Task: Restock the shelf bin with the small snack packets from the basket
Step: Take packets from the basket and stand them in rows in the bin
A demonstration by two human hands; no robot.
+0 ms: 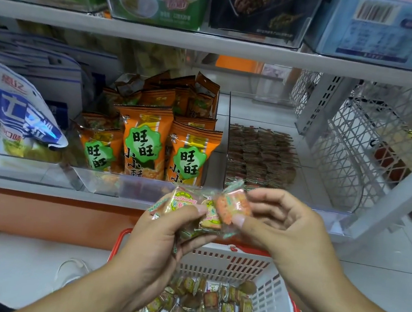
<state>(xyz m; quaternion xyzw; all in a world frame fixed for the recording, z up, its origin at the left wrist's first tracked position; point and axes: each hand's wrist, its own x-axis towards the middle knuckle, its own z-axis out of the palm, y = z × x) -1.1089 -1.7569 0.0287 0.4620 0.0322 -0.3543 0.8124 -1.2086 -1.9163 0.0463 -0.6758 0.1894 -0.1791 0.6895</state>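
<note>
Packet (231, 205) pinched by right hand (292, 226), bin (260, 152) directly above; left hand (164, 231) clamps other packets (183, 202).

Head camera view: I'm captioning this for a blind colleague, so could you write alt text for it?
Two hands hold small snack packets in front of a shop shelf: the left hand grips a bunch while the right hand pinches one orange packet. Behind them a clear shelf bin holds rows of similar packets, and below sits a red and white basket with more.

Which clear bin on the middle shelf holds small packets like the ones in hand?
The right bin: rows of small packets. The middle bin holds big orange bags.
</note>
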